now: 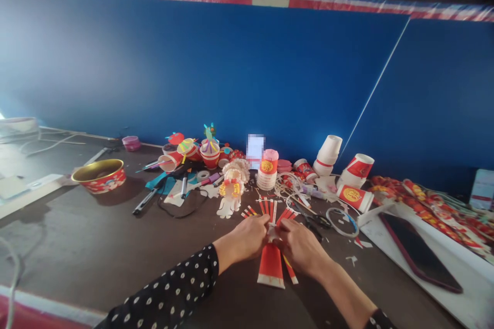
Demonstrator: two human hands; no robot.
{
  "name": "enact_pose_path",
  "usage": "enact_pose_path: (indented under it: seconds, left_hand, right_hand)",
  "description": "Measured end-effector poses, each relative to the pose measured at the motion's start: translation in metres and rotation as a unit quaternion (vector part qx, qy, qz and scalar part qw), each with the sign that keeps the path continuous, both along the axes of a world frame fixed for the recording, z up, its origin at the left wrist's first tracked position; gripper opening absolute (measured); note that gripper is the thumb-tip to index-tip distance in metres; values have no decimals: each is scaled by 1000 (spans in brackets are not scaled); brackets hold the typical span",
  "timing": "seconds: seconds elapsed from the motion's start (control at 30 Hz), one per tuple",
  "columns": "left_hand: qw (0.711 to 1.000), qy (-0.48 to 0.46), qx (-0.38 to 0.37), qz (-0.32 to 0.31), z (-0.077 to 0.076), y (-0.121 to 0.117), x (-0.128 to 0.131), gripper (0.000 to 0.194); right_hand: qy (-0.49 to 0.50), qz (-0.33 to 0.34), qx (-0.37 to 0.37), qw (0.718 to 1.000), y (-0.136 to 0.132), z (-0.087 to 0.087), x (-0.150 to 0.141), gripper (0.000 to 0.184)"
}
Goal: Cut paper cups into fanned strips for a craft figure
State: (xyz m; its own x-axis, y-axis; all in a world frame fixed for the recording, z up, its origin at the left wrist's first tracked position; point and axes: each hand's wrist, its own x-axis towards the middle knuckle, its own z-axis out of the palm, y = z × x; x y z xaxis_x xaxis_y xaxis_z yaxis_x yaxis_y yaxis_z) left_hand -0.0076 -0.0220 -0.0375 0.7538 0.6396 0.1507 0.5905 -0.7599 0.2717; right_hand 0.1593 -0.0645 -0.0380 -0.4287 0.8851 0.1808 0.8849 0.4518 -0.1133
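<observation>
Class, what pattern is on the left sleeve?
The sleeve is black with white dots; head view.

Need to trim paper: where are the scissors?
In the head view, the scissors lie just past the right hand, left of a cord loop.

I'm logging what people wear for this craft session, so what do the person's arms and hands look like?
The left sleeve is black with white dots, and the right cuff shows similar dark, dotted cloth. The left hand and right hand are bare, without gloves.
</observation>
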Motion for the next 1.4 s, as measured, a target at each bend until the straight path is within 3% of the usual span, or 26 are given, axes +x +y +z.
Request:
enact_pose_path:
  seconds: [0.23, 0.5, 0.67, 0.83, 1.07, 1.23, 1.4]
  left_hand:
    - [1000, 14, 12, -22, -1, 4, -3, 11]
    - [984, -178, -11, 3, -24, 12, -7, 30]
    - [967, -244, -70, -2, -25, 15, -7, 24]
    - [976, -213, -48, 2, -25, 15, -7, 24]
    - [992, -117, 10, -41, -25, 16, -8, 18]
    - [999, -51, 10, -15, -25, 17, -3, 18]
    - [999, -53, -2, 5, -24, 14, 5, 11]
  right_hand:
    - [45, 3, -10, 999, 1, 0, 2, 25]
    - [140, -1, -21, 990, 4, -9, 9, 26]
    - [162, -1, -23, 986, 6, -14, 10, 33]
    - [111, 6, -12, 994, 6, -13, 8, 40]
    - [28, 12, -10, 999, 4, -7, 2, 24]
    - [0, 24, -23, 999, 5, 1, -3, 23]
    - [15, 12, -43, 999, 9, 1, -8, 19]
